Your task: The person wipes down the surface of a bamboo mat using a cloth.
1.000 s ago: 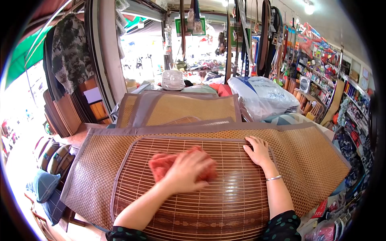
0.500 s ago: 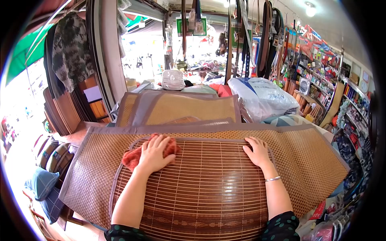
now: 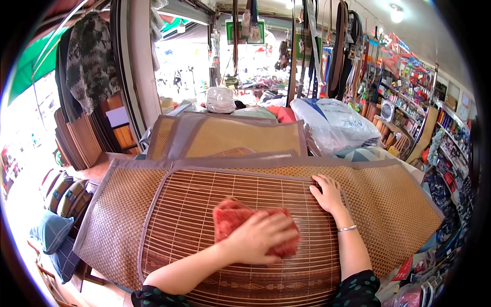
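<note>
My left hand (image 3: 255, 238) presses down on a crumpled red cloth (image 3: 231, 217) near the middle of a brown slatted bamboo mat (image 3: 192, 204). The fingers curl over the cloth and are a little blurred. My right hand (image 3: 329, 193) lies with spread fingers on the mat's upper right edge, holding nothing. The slatted mat has rounded corners, a grey-brown border and a patterned band low down. Beneath it lies a larger tan woven mat (image 3: 120, 204) with a grey-brown border.
Further woven mats (image 3: 245, 135) lie behind. A plastic-wrapped white bundle (image 3: 337, 123) sits at the back right. Belts (image 3: 337, 46) hang overhead, and stocked shelves (image 3: 406, 102) line the right. Blue cushions (image 3: 51, 230) and a camouflage jacket (image 3: 92, 61) are on the left.
My left hand has swept the red cloth from the slatted mat's upper left corner rightward and toward me, to its middle. My right hand has stayed in place.
</note>
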### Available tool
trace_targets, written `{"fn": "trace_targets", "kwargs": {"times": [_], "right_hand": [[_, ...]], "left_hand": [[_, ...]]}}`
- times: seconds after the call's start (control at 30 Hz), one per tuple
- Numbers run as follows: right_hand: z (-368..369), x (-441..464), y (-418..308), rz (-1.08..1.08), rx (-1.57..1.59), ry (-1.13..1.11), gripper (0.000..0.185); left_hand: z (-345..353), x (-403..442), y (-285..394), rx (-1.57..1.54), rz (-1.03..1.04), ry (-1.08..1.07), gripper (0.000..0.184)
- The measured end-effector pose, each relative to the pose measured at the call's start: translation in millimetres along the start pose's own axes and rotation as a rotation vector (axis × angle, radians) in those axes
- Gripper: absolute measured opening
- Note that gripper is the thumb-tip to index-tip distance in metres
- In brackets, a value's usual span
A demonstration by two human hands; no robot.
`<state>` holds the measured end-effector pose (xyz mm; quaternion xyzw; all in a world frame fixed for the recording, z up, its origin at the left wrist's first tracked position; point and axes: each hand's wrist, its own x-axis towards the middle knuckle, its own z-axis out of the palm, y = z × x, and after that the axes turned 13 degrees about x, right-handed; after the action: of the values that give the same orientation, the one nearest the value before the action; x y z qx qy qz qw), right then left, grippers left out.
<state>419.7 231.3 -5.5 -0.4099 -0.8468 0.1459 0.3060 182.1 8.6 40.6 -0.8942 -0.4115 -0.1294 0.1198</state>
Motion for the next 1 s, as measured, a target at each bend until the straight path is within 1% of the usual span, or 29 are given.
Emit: {"fn": "trace_targets", "kwargs": {"times": [0.07,0.1,0.13,0.17,0.2,0.23,0.27,0.33,0.4,0.43,0.47,0.53,0.57,0.6,0.63,0.67,0.73,0.8,0.83,0.87,0.9,0.93,0.97,1.0], "right_hand": [[-1.4,-0.6,-3.3,0.006,-0.009,-0.007,0.052],[-2.4,-0.9,-4.2,0.01,-0.018,-0.012,0.052],[-3.0,-1.0,-3.9,0.009,-0.018,-0.009,0.052],[-3.2,-0.9,-3.9,0.004,-0.023,-0.009,0.051],[-3.3,-0.8,-4.1,-0.002,-0.028,-0.008,0.051],[-3.3,-0.7,-4.2,-0.003,-0.025,-0.006,0.051],[-3.4,-0.7,-4.2,-0.002,-0.026,-0.007,0.051],[-3.7,-0.5,-5.0,-0.003,-0.023,-0.008,0.05],[-4.1,-0.3,-6.9,0.009,-0.031,-0.009,0.05],[-4.2,-0.1,-6.8,0.008,-0.031,-0.01,0.05],[-4.5,0.3,-6.7,0.009,-0.021,-0.015,0.05],[-3.1,-0.5,-6.3,0.013,-0.015,-0.025,0.051],[-1.6,-0.9,-4.2,0.015,-0.021,-0.018,0.051],[-0.4,-0.3,-2.6,0.017,-0.023,-0.008,0.051],[0.9,0.3,-1.1,0.017,-0.023,-0.008,0.051],[1.0,0.4,1.5,0.012,-0.012,-0.002,0.051],[1.0,0.6,1.9,0.008,0.004,0.004,0.051],[-0.4,-0.7,-0.2,-0.001,-0.008,0.003,0.051],[-0.8,-0.3,-2.2,-0.001,-0.008,0.003,0.051],[-2.2,-0.9,-3.4,-0.001,-0.007,0.002,0.051],[-3.1,-0.9,-4.0,-0.004,-0.007,-0.004,0.051],[-2.8,-1.1,-3.7,-0.004,-0.007,-0.004,0.051],[-2.6,-0.6,-3.2,-0.007,-0.007,0.001,0.05],[-2.5,-0.5,-2.8,-0.009,-0.009,0.004,0.05]], "left_hand": [[-2.6,-9.3,-32.6,-0.007,-0.211,0.066,0.076],[-11.1,-15.3,-50.4,0.024,-0.323,0.018,0.072],[-16.9,-26.8,-65.5,0.041,-0.491,-0.026,0.071],[-16.4,-39.3,-83.9,0.076,-0.627,-0.054,0.072],[-2.3,-60.3,-102.7,0.169,-0.776,-0.028,0.075],[-2.2,-73.1,-112.8,0.196,-0.909,-0.071,0.077],[-4.5,-83.5,-119.6,0.168,-0.957,-0.078,0.079],[1.3,-88.1,-121.9,0.215,-0.961,-0.083,0.081],[4.7,-77.9,-109.1,0.265,-0.872,-0.083,0.08],[-3.4,-63.7,-92.5,0.188,-0.759,-0.04,0.072],[-7.7,-46.8,-76.2,0.119,-0.656,-0.047,0.07],[-5.6,-19.9,-36.8,0.131,-0.412,0.028,0.07],[9.6,-6.4,-7.2,0.06,-0.15,0.128,0.072],[4.1,-1.7,11.5,0.047,-0.073,0.104,0.073],[-0.1,1.0,12.3,0.045,-0.078,-0.06,0.083],[10.2,-2.5,24.5,0.015,0.021,0.012,0.084],[11.2,-1.2,18.0,-0.041,-0.003,0.049,0.082],[-8.3,-1.1,-16.8,0.026,-0.224,-0.108,0.078],[5.0,-7.9,-20.1,0.064,-0.217,0.067,0.074],[-17.6,-15.1,-47.9,0.058,-0.464,-0.09,0.073],[-13.2,-26.4,-71.0,0.048,-0.565,-0.122,0.072],[-1.5,-36.5,-72.5,0.12,-0.566,-0.025,0.071],[-6.9,-58.4,-97.5,0.19,-0.81,-0.052,0.074],[-2.3,-72.8,-110.6,0.203,-0.896,-0.05,0.076]]}}
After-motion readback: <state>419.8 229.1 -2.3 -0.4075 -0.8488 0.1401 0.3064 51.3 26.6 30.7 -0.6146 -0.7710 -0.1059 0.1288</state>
